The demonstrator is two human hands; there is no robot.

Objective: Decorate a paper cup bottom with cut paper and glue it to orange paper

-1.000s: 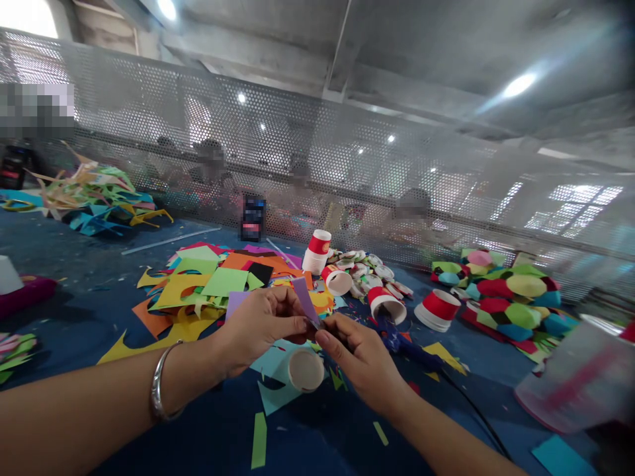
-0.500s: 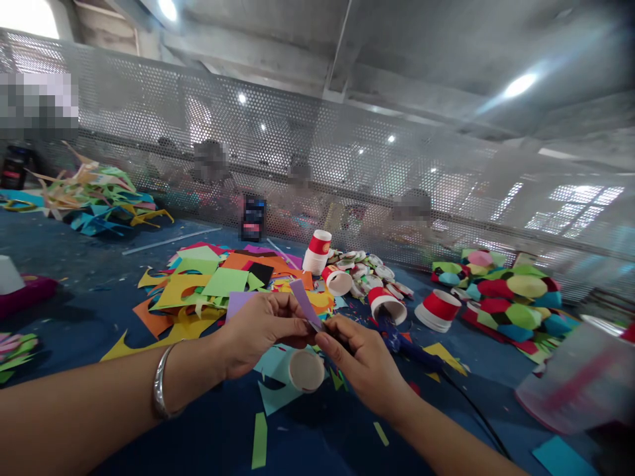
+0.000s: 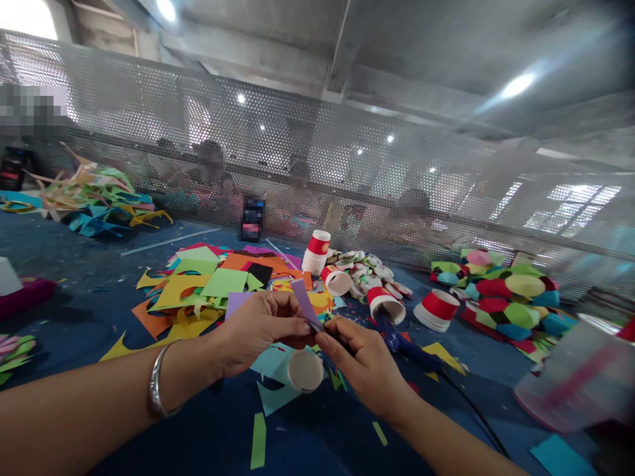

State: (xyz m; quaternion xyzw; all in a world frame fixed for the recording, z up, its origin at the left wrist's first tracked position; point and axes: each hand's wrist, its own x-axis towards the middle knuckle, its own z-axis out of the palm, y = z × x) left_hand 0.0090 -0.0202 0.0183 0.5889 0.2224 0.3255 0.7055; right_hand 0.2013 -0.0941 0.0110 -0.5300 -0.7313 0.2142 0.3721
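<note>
A purple paper strip (image 3: pixel 305 303) stands up between my two hands, above the table. My left hand (image 3: pixel 265 325), with a silver bangle on the wrist, pinches it between thumb and fingers. My right hand (image 3: pixel 360 357) closes on the strip's lower end, its fingers curled; I cannot make out what lies inside that grip. Just below the hands, a paper cup (image 3: pixel 305 371) rests beside pieces of light blue paper (image 3: pixel 278 395). Behind my left hand, a purple sheet (image 3: pixel 237 303) lies at the edge of the coloured paper pile.
Coloured paper (image 3: pixel 186 291) is heaped at centre-left. Red-and-white cups (image 3: pixel 437 311) stand and lie around a blue glue gun (image 3: pixel 414 350) with a black cord. A translucent bucket (image 3: pixel 578 373) is at right. Paper scraps (image 3: pixel 99 192) pile at far left; a perforated metal screen (image 3: pixel 278 145) runs behind.
Almost nothing differs. Both hands keep the purple strip in nearly the same place, and the view has shifted very slightly.
</note>
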